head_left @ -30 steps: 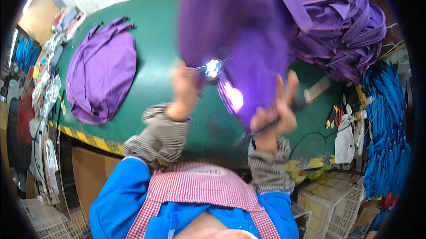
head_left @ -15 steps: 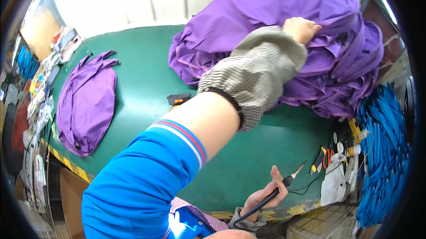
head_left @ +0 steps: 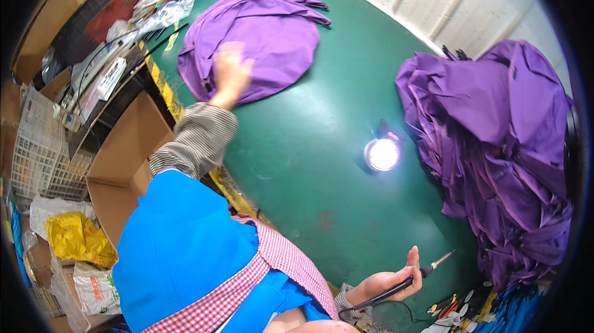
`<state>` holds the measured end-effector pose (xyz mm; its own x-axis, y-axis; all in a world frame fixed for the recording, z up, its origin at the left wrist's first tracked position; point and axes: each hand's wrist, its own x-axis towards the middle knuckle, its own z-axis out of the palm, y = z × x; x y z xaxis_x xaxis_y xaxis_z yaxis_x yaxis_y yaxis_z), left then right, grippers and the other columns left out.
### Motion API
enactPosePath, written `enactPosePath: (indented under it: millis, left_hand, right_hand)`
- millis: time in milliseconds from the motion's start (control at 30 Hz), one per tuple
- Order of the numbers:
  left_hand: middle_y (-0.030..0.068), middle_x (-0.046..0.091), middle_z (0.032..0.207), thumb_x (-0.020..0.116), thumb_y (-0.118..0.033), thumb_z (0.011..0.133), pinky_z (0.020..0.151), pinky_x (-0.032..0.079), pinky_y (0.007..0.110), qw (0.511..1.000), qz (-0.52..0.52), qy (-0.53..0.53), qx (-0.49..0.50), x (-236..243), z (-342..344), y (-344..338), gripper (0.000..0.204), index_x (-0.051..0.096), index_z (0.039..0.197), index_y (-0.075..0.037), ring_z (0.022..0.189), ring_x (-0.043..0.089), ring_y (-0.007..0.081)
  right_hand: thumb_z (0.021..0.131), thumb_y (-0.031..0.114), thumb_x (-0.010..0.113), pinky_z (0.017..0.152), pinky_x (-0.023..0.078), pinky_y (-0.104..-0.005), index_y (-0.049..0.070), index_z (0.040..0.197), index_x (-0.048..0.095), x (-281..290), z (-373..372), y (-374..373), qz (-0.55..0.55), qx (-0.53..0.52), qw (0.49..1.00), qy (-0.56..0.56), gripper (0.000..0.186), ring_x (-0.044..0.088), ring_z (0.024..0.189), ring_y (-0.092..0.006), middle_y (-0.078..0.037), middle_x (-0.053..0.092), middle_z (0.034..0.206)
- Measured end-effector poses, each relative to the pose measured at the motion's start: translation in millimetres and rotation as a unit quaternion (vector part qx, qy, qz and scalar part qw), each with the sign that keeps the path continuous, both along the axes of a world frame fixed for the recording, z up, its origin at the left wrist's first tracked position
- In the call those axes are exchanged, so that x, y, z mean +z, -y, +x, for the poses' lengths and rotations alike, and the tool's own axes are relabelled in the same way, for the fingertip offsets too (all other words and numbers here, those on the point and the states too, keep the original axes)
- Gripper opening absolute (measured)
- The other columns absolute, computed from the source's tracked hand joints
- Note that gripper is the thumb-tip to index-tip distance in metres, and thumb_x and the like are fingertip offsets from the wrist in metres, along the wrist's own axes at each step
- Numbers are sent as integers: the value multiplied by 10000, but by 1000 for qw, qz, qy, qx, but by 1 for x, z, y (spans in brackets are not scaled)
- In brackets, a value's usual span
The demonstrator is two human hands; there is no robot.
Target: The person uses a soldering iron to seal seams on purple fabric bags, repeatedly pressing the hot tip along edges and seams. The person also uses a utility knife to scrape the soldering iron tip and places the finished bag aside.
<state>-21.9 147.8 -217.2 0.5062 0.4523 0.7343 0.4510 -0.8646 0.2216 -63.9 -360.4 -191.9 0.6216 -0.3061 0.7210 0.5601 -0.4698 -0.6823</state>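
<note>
My left hand [head_left: 231,72], smeared by motion, is over a flat, rounded piece of purple fabric [head_left: 278,54] at the far left of the green table. Whether its fingers grip the cloth cannot be made out. Dark ends or straps stick out from the fabric's upper right side. Low on the right, my right hand [head_left: 388,285] is closed around the black handle of a soldering iron [head_left: 427,270]. The iron's metal tip points up and right, above the table, and its cord trails back past the wrist.
A large heap of purple fabric [head_left: 495,147] covers the table's right side. A lit round lamp [head_left: 382,154] stands mid-table. Pliers and small tools [head_left: 447,307] lie near the lower right edge, beside blue strips [head_left: 523,309]. An open cardboard box [head_left: 127,160] is beside the table at left.
My left hand has left the big purple heap and moved left to the separate purple piece. The view has turned left. My right hand still holds the soldering iron.
</note>
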Motion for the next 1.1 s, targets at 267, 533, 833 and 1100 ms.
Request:
enactPosePath:
  millis: [267,533,833,1100]
  left_hand:
    - [62,626,744,660,-241,806,508,492,322,602,-724,316,-118,-34,-37,-133,318,585,1019,-17,600,601,198]
    - [12,430,579,414,-438,960,397,349,246,209,-777,376,-460,88,32,-107,434,438,701,-90,462,434,119]
    - [40,647,858,668,-138,871,678,500,266,512,-592,276,-558,52,62,190,240,607,1048,11,751,587,98]
    - [117,575,1233,838,-290,692,1001,390,336,548,-611,97,-563,-33,30,284,745,500,1285,9,1129,529,211]
  right_hand:
    - [958,59,388,842,500,-422,18,956,415,28,3,-69,-38,133,990,21,50,639,852,-300,-235,663,918]
    - [978,74,404,828,501,-424,21,947,419,33,-10,-87,-62,157,986,5,63,630,822,-300,-245,662,906]
    - [901,-26,537,818,536,-394,-1,987,425,40,70,-119,-44,160,981,102,143,636,896,-285,-232,614,1003]
    - [776,-66,690,620,389,-197,70,957,433,14,124,-130,52,159,978,124,342,447,679,-80,-37,507,853]
